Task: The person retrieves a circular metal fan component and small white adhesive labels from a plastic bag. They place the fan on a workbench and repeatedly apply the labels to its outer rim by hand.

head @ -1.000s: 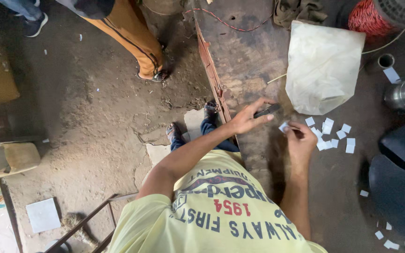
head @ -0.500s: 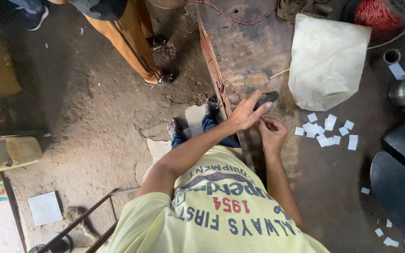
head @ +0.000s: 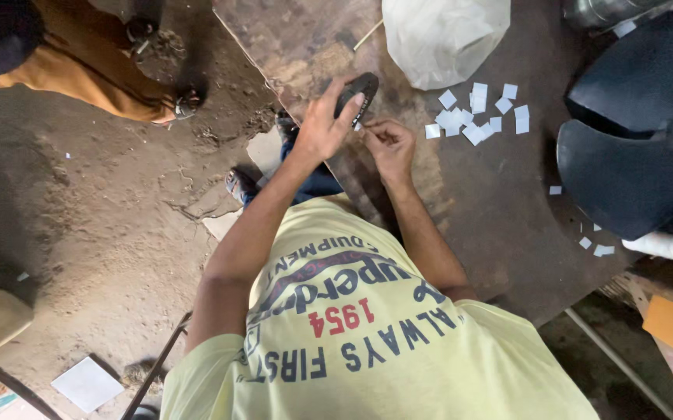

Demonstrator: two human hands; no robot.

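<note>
Landmark: the table [head: 500, 233], a dark, worn board filling the upper middle and right of the view.

1. Far left of the table, on the dirt floor [head: 119, 210], a second person in orange trousers [head: 80, 74] stands at the top left corner. A white tile [head: 87, 383] lies on the floor near the bottom edge.
2. The person's left hand [head: 322, 128] is at the table's left edge. Its fingers are curled closed around a small black tool [head: 356, 92], which rests tilted against the table top.
3. Just right of it, the right hand [head: 389, 144] lies over the table. Thumb and fingertips are pinched together beside the tool's lower end; whether they hold anything cannot be told, as the spot is too small to read.
4. Behind both hands, at the table's far edge, sits a white bag [head: 441, 35].
5. Right of the hands, on the table top, a cluster of small white paper squares [head: 473, 117] is spread out, well apart from the fingers. 3 or so stray squares [head: 595, 247] lie near the table's right edge.
6. At the table's right end stands a large black fan blade [head: 632, 148].
</note>
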